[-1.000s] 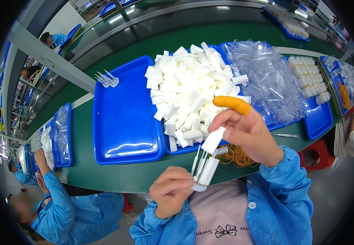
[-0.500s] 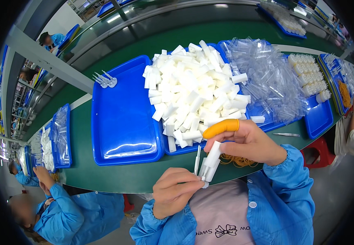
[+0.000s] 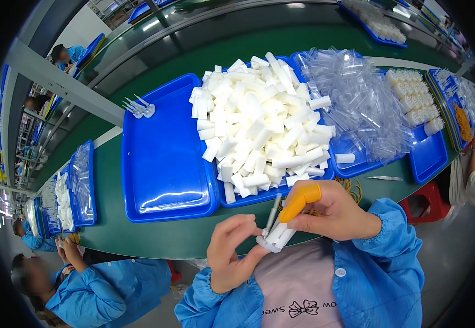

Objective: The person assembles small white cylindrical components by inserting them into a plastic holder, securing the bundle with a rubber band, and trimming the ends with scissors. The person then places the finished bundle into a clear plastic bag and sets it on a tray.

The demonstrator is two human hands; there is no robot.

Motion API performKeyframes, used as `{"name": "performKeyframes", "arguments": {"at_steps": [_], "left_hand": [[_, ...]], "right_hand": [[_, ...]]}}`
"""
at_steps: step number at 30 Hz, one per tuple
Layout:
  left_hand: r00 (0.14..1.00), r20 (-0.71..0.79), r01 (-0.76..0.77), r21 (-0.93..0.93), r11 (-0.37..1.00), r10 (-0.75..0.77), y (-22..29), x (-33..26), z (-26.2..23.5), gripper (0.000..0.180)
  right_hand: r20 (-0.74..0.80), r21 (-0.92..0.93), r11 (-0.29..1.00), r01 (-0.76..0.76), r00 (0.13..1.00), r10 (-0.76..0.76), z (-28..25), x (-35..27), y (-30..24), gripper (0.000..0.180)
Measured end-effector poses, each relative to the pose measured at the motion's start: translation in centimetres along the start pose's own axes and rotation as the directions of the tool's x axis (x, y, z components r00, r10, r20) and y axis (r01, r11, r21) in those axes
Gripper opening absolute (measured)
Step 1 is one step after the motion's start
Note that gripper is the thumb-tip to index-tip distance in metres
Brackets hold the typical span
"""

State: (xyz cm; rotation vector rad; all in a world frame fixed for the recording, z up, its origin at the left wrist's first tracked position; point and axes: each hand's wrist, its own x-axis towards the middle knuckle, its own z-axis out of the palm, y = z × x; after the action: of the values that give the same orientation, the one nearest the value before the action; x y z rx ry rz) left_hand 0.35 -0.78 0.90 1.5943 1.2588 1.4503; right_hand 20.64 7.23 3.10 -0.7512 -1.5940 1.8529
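My left hand (image 3: pixel 232 251) and my right hand (image 3: pixel 333 212) meet just below the table's front edge, both closed on a small bundle of white plastic tubes (image 3: pixel 274 235). The right index finger wears an orange finger cot (image 3: pixel 299 201) that rests on the bundle. A thin grey rod (image 3: pixel 273 209) sticks up out of the bundle. Right behind the hands a blue tray (image 3: pixel 248 198) holds a heap of white tubes (image 3: pixel 259 128). An empty blue tray (image 3: pixel 163 158) lies to its left.
Clear plastic sleeves (image 3: pixel 360 101) fill a blue tray to the right, then a tray of white capped pieces (image 3: pixel 415 101). Rubber bands (image 3: pixel 352 188) and tweezers (image 3: pixel 384 178) lie on the green table. A few white pieces (image 3: pixel 139 107) sit behind the empty tray. A co-worker (image 3: pixel 79 279) sits at my left.
My right hand has come down from the heap to the left hand. The tube bundle has dropped lower and closer to my chest, now gripped by both hands.
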Motion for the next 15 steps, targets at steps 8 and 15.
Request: {"name": "performKeyframes", "arguments": {"at_steps": [8,15], "left_hand": [[0.971,0.029,0.234,-0.297,0.926,-0.236,-1.5,-0.3,-0.7,0.024],[0.964,-0.135,0.175,-0.330,0.928,-0.230,-2.0,0.2,-1.7,0.020]], "right_hand": [[-0.200,-0.553,0.792,0.257,0.882,-0.427,-0.2,0.9,-0.9,0.023],[0.014,-0.980,0.187,0.072,0.956,-0.294,-0.5,-1.0,3.9,0.015]]}}
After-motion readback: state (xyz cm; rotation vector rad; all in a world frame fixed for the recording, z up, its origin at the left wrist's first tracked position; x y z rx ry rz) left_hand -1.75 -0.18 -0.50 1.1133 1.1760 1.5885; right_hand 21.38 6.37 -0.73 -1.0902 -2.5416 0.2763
